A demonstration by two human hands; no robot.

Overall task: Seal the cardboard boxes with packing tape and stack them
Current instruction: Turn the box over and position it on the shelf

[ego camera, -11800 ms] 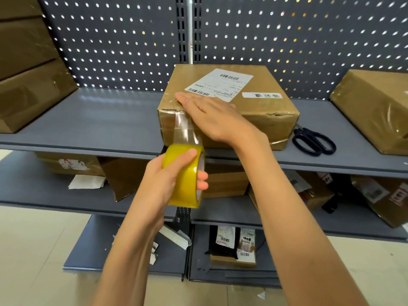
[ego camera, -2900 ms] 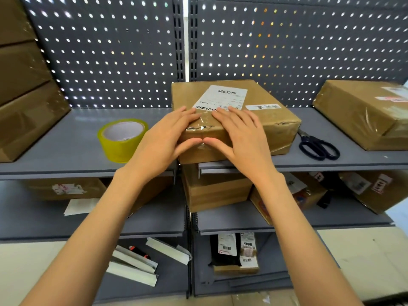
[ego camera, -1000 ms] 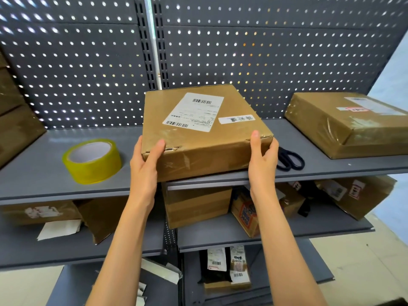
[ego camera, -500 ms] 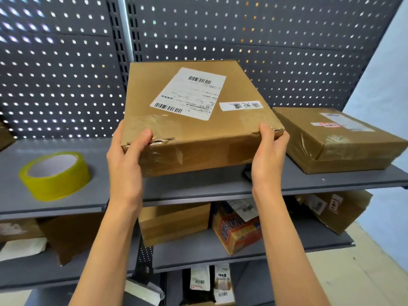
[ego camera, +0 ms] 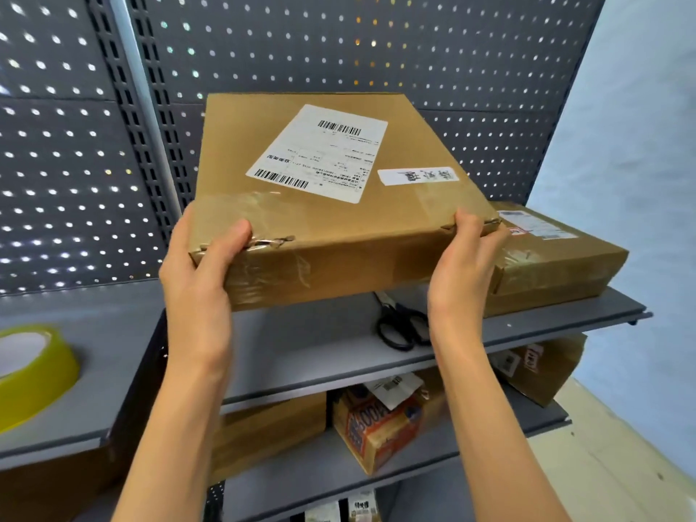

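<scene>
A flat cardboard box with a white shipping label and clear tape along its near edge hangs in the air above the grey top shelf. My left hand grips its near left corner, thumb on top. My right hand grips the near right corner the same way. The box's right end overlaps a second taped box that lies on the shelf at the right. A yellow-cored roll of packing tape sits on the shelf at the far left edge of view.
Black scissors lie on the shelf under the lifted box. A perforated dark back panel closes the shelf behind. Lower shelves hold several more cardboard boxes. A pale wall stands at the right.
Both hands went from pressing tape on the box's front to gripping its corners. The box has been lifted off the shelf and carried right, toward the box on the right.
</scene>
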